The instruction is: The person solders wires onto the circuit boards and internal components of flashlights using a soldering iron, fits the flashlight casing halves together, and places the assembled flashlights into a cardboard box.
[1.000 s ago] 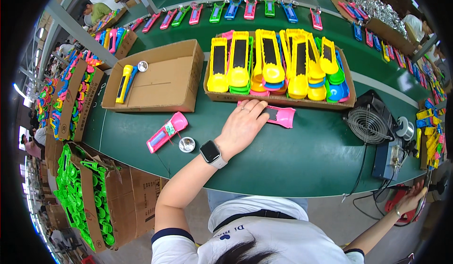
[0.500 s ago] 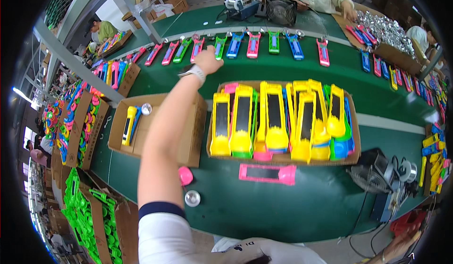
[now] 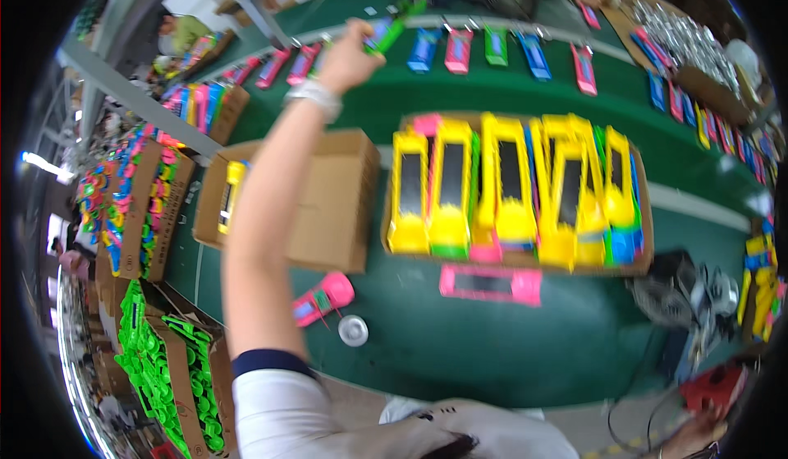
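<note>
My left hand (image 3: pixel 351 58) is stretched out over the far strip of the bench. It is closed on a green plastic flashlight body (image 3: pixel 394 30), tilted, with a pale purple inset. Beside it runs a row of similar bodies, among them a blue flashlight body (image 3: pixel 423 50) and a pink flashlight body (image 3: pixel 458 50), with small silvery parts at their far ends. At the lower right rim a blurred hand (image 3: pixel 694 436), apparently my right hand, lies low near a red object (image 3: pixel 712 392); its fingers cannot be made out.
A carton (image 3: pixel 328 258) partly behind my left arm holds a yellow piece (image 3: pixel 232 196). Another carton (image 3: pixel 517 267) is packed with yellow shells. Nearer lie a pink shell (image 3: pixel 492 285), a pink flashlight body (image 3: pixel 324 299) and a round silvery reflector (image 3: pixel 353 330). A fan (image 3: pixel 669 291) stands right.
My left hand has lifted the green flashlight body off the row and tilted it. The view has shifted, showing more of the pink flashlight body beside my arm.
</note>
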Available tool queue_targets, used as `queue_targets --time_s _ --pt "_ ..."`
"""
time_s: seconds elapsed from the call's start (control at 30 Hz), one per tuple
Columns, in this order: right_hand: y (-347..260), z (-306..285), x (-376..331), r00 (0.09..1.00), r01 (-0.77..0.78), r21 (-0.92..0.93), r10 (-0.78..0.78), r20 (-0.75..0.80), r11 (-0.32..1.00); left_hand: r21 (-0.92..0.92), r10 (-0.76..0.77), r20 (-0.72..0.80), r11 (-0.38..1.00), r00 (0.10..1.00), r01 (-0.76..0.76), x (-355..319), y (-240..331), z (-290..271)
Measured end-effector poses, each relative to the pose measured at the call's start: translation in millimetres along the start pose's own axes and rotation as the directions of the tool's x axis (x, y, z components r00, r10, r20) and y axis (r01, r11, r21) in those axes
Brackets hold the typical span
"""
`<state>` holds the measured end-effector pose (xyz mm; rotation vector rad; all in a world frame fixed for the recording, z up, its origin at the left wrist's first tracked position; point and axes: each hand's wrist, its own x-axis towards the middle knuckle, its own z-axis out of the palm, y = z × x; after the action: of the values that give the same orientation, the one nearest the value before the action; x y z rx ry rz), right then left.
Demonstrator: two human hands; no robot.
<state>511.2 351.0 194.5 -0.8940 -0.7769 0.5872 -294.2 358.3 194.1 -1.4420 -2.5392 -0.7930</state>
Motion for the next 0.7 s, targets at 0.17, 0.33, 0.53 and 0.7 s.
queue_targets --time_s 0.17,0.33,0.53,0.7 --pt "-2.1 19.6 -38.9 0.745 -0.406 0.345 0.087 0.662 0.846 -0.398 0.3 0.09 0.885 0.95 -0.241 -149.7 85.2 -78.0" --pt "8.9 76.8 -116.4 0.836 -0.401 0.374 0.168 0.522 0.836 -0.465 0.559 0.332 0.798 0.76 -0.384 -279.9 121.1 -39.9" --pt "33.4 102.1 -181.8 0.776 -0.437 0.186 0.265 0.572 0.88 -0.31 0.493 0.405 0.866 0.77 -0.392 -313.0 123.7 -7.1" --pt "51.7 122.9 -208.5 0.636 -0.605 0.104 0.401 0.66 0.789 -0.43 0.482 0.295 0.838 0.825 -0.336 -295.7 150.9 4.1"
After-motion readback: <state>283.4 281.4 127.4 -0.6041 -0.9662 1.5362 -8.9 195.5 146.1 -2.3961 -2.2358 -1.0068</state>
